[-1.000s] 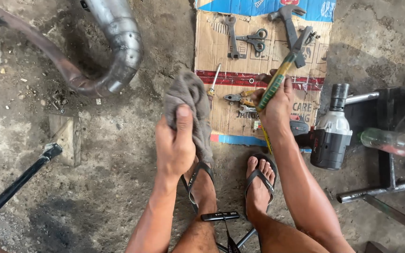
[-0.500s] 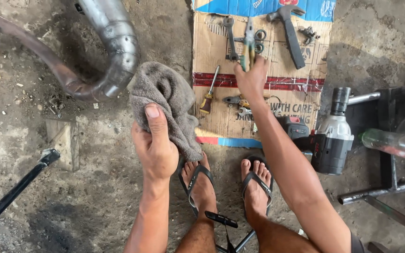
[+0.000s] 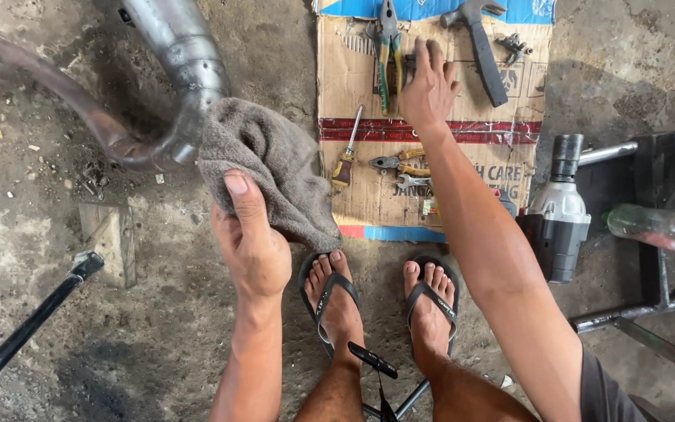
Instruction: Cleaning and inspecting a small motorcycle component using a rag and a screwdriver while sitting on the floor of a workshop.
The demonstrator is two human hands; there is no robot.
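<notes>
From the head camera, the left hand (image 3: 251,238) has its fingers clamped on a grey rag (image 3: 267,168) beside the exhaust pipe (image 3: 173,78), whose bend now touches it. The right hand (image 3: 429,86), fingers spread, has moved up the cardboard (image 3: 462,156) onto pliers (image 3: 388,51) lying lengthwise away from the feet.

Grey rag (image 3: 263,168), silvery rust-brown exhaust pipe (image 3: 173,55), brown cardboard (image 3: 361,70) striped red and blue.

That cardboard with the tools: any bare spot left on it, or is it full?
Bare cardboard lies right of the right hand, below the hammer. The strip around pliers and screwdriver is crowded. The left hand holds a rag.
</notes>
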